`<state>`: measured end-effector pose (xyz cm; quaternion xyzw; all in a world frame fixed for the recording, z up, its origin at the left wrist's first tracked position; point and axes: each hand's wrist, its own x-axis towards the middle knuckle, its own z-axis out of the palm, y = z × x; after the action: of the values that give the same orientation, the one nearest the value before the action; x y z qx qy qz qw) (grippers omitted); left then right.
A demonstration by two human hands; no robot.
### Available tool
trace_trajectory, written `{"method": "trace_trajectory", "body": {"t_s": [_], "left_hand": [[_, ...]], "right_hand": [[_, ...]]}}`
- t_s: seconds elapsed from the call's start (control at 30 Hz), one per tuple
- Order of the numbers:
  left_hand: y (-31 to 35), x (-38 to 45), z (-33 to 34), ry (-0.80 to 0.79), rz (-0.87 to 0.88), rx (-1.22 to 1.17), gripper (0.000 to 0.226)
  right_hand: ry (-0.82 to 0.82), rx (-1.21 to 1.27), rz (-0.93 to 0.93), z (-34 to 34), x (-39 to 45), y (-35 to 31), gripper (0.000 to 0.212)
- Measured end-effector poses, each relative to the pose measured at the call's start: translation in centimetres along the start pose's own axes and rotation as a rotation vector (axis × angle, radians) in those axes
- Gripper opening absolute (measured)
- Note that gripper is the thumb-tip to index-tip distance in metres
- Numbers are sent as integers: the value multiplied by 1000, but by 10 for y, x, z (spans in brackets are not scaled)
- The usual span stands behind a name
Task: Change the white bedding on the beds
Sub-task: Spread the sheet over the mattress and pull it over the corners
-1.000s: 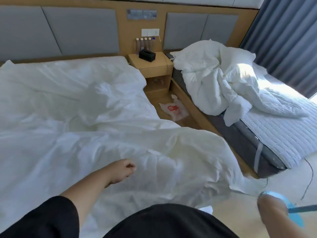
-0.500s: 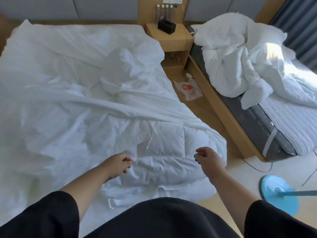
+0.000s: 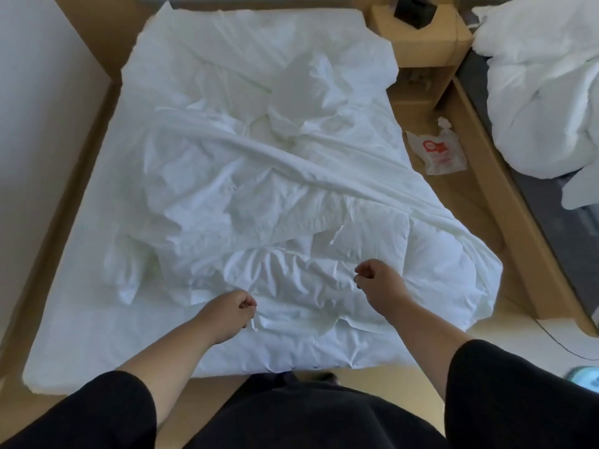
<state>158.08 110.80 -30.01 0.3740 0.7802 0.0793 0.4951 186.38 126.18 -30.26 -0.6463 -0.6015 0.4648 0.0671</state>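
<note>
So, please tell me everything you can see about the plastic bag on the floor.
The plastic bag is white and thin, with a red print, crumpled and lying flat. It rests on the wooden floor between the two beds, just in front of the nightstand. Its knotted top points toward the nightstand. No hand touches it.

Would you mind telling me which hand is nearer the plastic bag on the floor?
Right. The right hand is on the bedding towards the plastic bag; the left hand lies farther away.

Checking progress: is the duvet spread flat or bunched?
Bunched: the duvet lies crumpled in folds; both hands pinch it.
</note>
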Motion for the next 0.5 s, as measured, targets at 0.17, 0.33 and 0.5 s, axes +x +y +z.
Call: {"method": "trace_trajectory", "body": {"t_s": [0.17,0.33,0.5], "left_hand": [[-4,33,13,24,9,150,15],[7,104,13,322,233,423,27],[43,209,4,452,457,763,63]], "right_hand": [[-75,-156,-36,21,24,8,12],[73,-350,-127,21,91,4,33],[201,-650,-232,22,171,-22,63]]}}
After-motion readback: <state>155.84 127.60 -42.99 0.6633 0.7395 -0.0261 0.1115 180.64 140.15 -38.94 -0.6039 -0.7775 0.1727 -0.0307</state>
